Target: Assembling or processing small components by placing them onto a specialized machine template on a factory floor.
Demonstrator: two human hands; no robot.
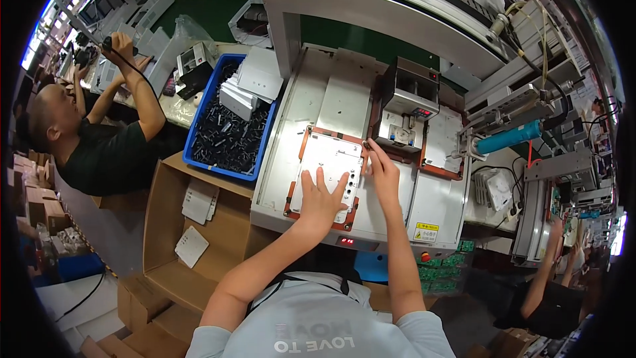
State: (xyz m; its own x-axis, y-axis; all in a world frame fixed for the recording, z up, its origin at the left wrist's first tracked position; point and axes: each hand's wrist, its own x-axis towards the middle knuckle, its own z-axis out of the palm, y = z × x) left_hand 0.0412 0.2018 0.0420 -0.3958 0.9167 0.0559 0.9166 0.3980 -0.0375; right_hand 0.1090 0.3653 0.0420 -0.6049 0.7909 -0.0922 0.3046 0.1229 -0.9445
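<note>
My left hand (319,204) lies with fingers spread on a white flat panel (334,152), pressing near its lower middle. The panel sits in a reddish-brown fixture (290,208) on the machine's pale bed, and a row of dark round spots runs down its right side. At the panel's upper right corner my right hand (384,171) has thumb and fingers pinched together. Something small and dark shows at those fingertips, too small to name. Just beyond the right hand stands a black box-shaped dispenser (409,96) with a small red display.
A blue bin (220,171) of small black parts, with white panels (258,74) on top, stands left. Below it an open cardboard box (161,222) holds more panels. A second fixture (442,169) and a teal cylinder (509,138) are right. A co-worker (99,139) sits left.
</note>
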